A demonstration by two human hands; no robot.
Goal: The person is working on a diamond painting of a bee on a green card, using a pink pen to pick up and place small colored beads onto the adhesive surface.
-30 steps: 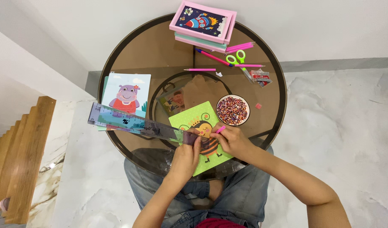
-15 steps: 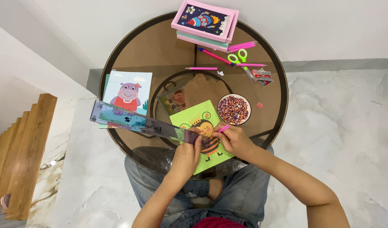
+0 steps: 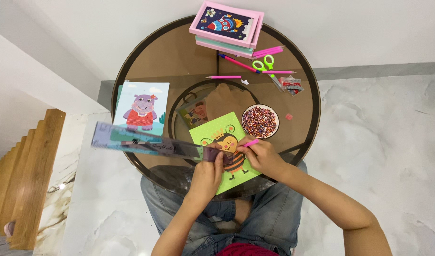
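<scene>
The right hand (image 3: 264,157) pinches a slim pink pen (image 3: 250,143), its tip over the bee card (image 3: 225,150), a flat lime-green square with a striped cartoon bee. The left hand (image 3: 206,176) grips one end of a long, translucent plastic ruler (image 3: 151,144), which crosses the card's left edge and juts out past it. Just beyond the card's far right corner sits a round white bowl (image 3: 260,121) of tiny mixed beads. Left of the card lies a glossy hippo picture (image 3: 142,107). The card rests on a round smoked-glass table (image 3: 170,57).
</scene>
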